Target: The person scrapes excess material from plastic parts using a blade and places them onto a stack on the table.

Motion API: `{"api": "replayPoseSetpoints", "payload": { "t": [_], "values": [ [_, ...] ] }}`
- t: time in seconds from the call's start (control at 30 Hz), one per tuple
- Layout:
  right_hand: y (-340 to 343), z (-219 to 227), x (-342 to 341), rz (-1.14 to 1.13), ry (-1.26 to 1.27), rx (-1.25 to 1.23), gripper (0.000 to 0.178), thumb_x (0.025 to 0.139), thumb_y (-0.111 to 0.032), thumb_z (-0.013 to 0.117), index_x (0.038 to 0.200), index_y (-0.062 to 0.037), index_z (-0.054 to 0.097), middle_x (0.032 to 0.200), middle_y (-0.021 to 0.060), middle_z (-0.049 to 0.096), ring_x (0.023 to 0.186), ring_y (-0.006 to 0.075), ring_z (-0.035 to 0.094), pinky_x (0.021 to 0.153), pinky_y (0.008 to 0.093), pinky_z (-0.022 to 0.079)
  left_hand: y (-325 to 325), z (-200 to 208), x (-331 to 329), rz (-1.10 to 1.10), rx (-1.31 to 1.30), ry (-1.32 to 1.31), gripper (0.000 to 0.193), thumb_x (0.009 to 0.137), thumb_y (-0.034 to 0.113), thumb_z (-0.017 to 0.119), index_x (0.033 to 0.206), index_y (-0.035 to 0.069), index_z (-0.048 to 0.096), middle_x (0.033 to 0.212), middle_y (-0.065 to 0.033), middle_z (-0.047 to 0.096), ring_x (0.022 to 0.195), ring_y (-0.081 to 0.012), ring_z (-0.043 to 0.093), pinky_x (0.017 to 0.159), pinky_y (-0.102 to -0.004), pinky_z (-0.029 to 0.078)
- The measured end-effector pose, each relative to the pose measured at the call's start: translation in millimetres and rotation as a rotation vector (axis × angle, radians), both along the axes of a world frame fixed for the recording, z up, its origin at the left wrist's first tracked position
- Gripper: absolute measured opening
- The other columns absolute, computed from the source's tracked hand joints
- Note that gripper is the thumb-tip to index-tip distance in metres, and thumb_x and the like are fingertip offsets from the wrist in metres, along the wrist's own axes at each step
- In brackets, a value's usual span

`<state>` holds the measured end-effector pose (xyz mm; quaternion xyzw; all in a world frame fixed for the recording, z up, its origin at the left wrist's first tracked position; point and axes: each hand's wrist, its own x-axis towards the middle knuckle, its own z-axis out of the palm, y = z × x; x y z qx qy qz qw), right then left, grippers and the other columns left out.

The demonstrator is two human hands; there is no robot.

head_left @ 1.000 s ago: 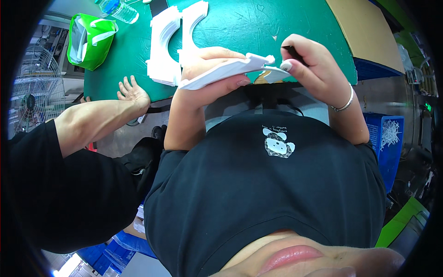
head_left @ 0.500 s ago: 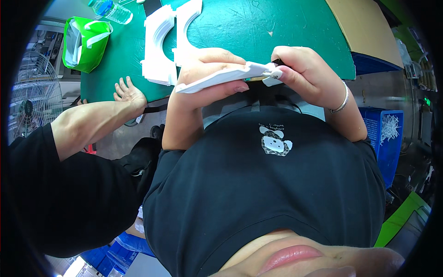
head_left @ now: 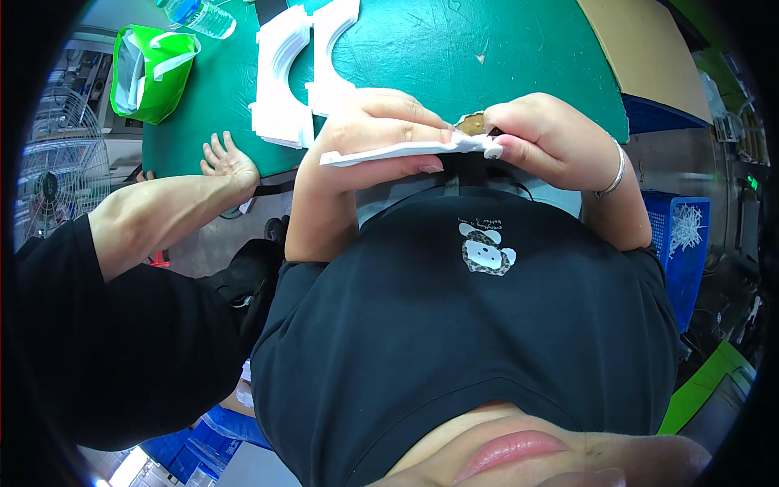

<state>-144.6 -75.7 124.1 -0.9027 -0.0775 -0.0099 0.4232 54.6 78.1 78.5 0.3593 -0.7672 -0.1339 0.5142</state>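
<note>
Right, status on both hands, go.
Left hand grips white curved part. Right hand pinches its end. Co-worker's hand rests on green table edge, apart.

Bare green mat (head_left: 503, 49) lies ahead; white foam stacks (head_left: 280, 81) and a co-worker's hand (head_left: 227, 162) crowd the left.

**Hands closed in on the white piece**

So a second ago the right hand (head_left: 552, 142) sat a bit apart, pinching a thin dark tool near the tip of the flat white plastic piece (head_left: 398, 152). Now it's bunched up right against the left hand (head_left: 377, 130), fingers pressed on that tip. The co-worker's hand (head_left: 227, 162) slid slightly further up the green table (head_left: 519, 57) edge.
</note>
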Motion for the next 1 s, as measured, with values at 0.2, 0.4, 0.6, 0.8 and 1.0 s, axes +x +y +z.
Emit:
{"api": "replayPoseSetpoints", "payload": {
  "t": [0.2,0.4,0.6,0.8,1.0],
  "values": [
    [-1,-2,-1,0.032,0.015,0.0,0.028,0.097,-0.024,0.047,0.082,-0.0014,0.053,0.066,0.0166,0.054,0.062,0.0348,0.053,0.057,0.0389,0.042,-2,1,0,-0.044,-0.01,-0.028,0.03,0.068,0.014,0.08,0.095,0.004,0.071,0.089,-0.0099,0.071,0.073,-0.0223,0.068,0.063,-0.0303,0.053],
    [0,-4,-2,0.015,0.004,-0.013,0.03,0.098,-0.025,0.045,0.081,-0.0018,0.053,0.065,0.0164,0.053,0.061,0.0346,0.053,0.056,0.0391,0.042,-2,1,-2,-0.02,-0.006,-0.013,0.029,0.069,0.012,0.08,0.095,0.003,0.071,0.088,-0.0098,0.071,0.072,-0.0224,0.068,0.062,-0.0305,0.053],
    [-2,-6,0,-0.014,0.012,-0.01,0.032,0.099,-0.027,0.044,0.081,-0.0027,0.056,0.066,0.0153,0.055,0.062,0.0332,0.055,0.057,0.0383,0.043,-3,-2,-1,0.02,0.006,-0.025,0.029,0.068,0.013,0.081,0.094,0.003,0.072,0.085,-0.0097,0.071,0.072,-0.023,0.068,0.062,-0.0308,0.053],
    [-6,-7,1,-0.132,-0.067,-0.082,0.033,0.099,-0.028,0.044,0.083,-0.0025,0.057,0.068,0.0147,0.056,0.063,0.0318,0.056,0.058,0.037,0.044,-4,-18,-9,0.128,-0.014,0.111,0.02,0.075,0.01,0.076,0.091,0.001,0.071,0.08,-0.0103,0.069,0.07,-0.022,0.067,0.062,-0.0298,0.053],
    [-33,-24,1,-0.689,-0.18,-0.613,0.038,0.094,-0.04,0.052,0.09,-0.004,0.063,0.074,0.0132,0.059,0.067,0.0306,0.058,0.061,0.0383,0.047,-4,-30,-16,0.323,0.132,0.76,0.025,0.088,0.011,0.066,0.108,-0.004,0.062,0.095,-0.0121,0.067,0.074,-0.0162,0.063,0.064,-0.0291,0.053]
  ]
}}
